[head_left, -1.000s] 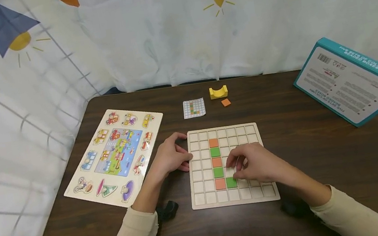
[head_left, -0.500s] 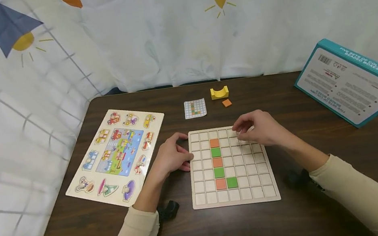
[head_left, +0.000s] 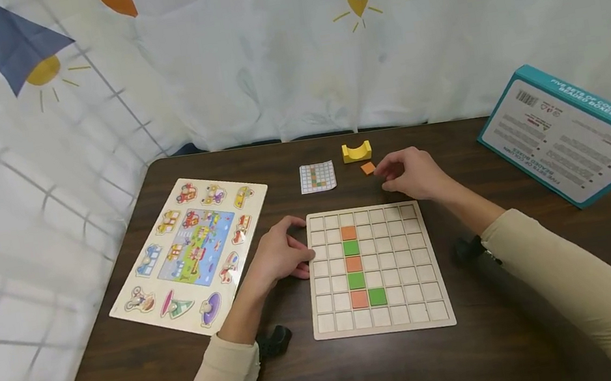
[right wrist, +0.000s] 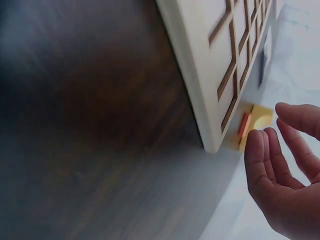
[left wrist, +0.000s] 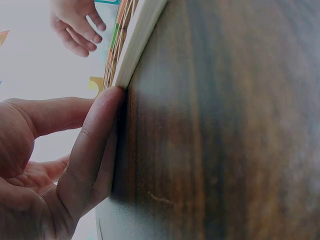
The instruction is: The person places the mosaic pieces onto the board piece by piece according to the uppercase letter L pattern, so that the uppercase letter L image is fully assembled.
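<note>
A square wooden grid board (head_left: 405, 257) lies on the table with orange and green tiles (head_left: 354, 264) in one column and one green tile (head_left: 377, 297) to the right of that column's bottom. Against the board's left edge rests my left hand (head_left: 281, 250); in the left wrist view its extended fingers (left wrist: 92, 140) touch the side of the board. My right hand (head_left: 412, 174) hovers beyond the board's far right part, fingertips beside a loose orange tile (head_left: 368, 168). A gap shows between its thumb and fingers in the right wrist view, holding nothing.
Behind the orange tile stands a yellow curved block (head_left: 356, 152). A small printed pattern card (head_left: 317, 177) lies to its left. At the left is a knobbed picture puzzle (head_left: 192, 253). A teal box (head_left: 569, 131) leans at the right, and a curtain (head_left: 285, 55) hangs behind the table.
From beside the lower green tile, my right hand has moved away across the board to the loose orange tile. My left hand has stayed at the board's edge.
</note>
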### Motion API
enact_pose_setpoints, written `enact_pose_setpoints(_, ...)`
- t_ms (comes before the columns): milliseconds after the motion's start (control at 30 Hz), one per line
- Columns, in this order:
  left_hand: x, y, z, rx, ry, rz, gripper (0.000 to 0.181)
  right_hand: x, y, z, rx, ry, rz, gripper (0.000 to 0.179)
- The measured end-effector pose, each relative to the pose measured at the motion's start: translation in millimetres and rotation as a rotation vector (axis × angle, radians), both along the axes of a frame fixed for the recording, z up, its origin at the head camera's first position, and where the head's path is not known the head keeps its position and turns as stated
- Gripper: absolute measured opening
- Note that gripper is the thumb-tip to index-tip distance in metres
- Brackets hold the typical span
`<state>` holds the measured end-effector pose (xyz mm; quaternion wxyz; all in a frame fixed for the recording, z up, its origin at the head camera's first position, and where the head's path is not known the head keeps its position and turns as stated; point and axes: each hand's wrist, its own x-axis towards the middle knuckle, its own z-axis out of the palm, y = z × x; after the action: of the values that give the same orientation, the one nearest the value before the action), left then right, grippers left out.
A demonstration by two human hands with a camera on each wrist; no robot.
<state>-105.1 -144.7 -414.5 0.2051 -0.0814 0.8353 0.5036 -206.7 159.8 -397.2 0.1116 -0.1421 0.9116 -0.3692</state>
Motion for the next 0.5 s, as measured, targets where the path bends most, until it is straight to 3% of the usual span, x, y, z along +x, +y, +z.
enact_pose_setpoints(233,0.8,-1.1,-0.2,0.005,0.004,0.008,0.064,-24.0,-3.6,-6.2,0.030,-0.015,-0.012,0.027)
enact_pose_setpoints(500,1.6,-1.3,0.4,0.019,0.001,0.007,0.064,-39.6,-8.6,-9.6,0.047,-0.021,-0.036,0.027)
